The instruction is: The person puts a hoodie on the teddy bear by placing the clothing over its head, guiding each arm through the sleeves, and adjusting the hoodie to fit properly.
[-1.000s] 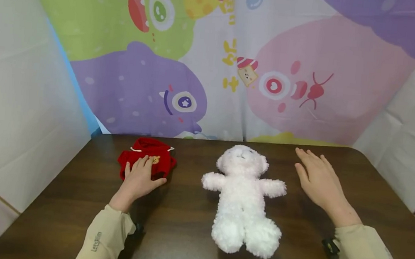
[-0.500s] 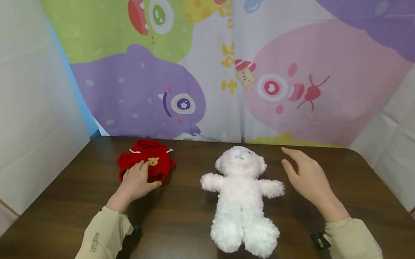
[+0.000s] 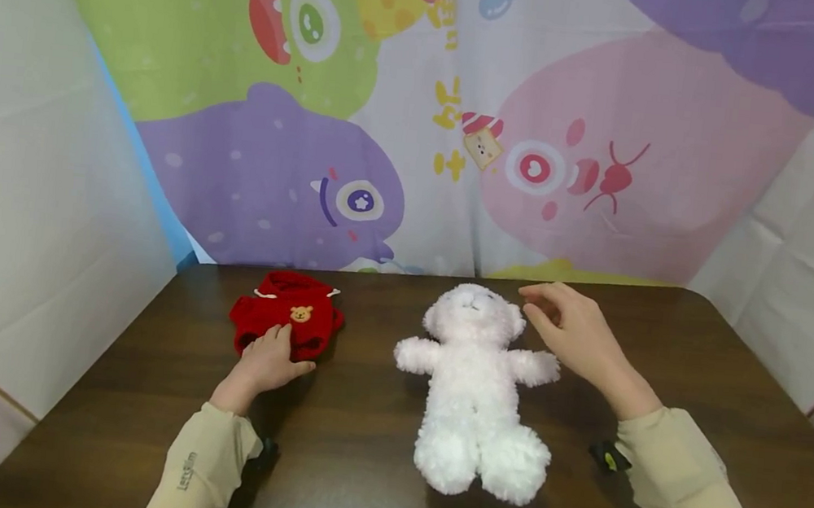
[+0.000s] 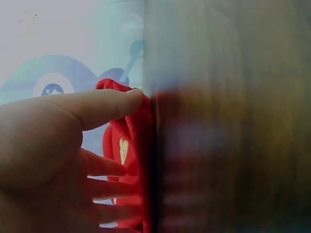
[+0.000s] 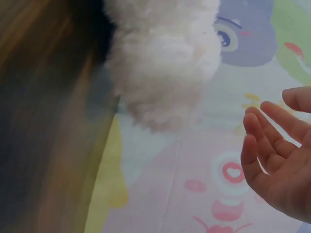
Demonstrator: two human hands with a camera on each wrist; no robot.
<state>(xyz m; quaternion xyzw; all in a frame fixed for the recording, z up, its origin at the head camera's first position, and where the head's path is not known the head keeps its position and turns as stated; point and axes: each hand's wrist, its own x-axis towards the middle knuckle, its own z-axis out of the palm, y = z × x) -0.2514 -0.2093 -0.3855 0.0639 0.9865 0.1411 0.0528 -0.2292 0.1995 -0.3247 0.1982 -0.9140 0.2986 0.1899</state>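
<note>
1. Currently, the head view shows a fluffy white plush bear with a faint pink tint [image 3: 471,383] lying face up on a dark brown wood-grain table [image 3: 347,420], its head toward the far edge and its arms stretched out sideways. To its left, and apart from it, lies a small red fabric hooded garment [image 3: 282,315] with white cord ends and a tan bear-face patch [image 3: 300,314]. The left hand [image 3: 266,363] rests its fingers on the garment's near part, thumb spread wide. The right hand [image 3: 572,331] is just beside the bear's head and arm, fingers gently bent and holding nothing. Both arms wear beige sleeves [image 3: 199,463]. Behind the table hangs a cloth backdrop printed with green, purple and pink creatures [image 3: 260,174].

2. From the left wrist, the thumb and fingers appear extended, with gaps between them, and the fingertips meet the red cloth. The table fills the right side, blurred.

3. From the right wrist, the hand is empty, its fingers loosely curved and its thumb held apart from them. The bear shows as blurred white fur at the top, apart from the fingertips.
</note>
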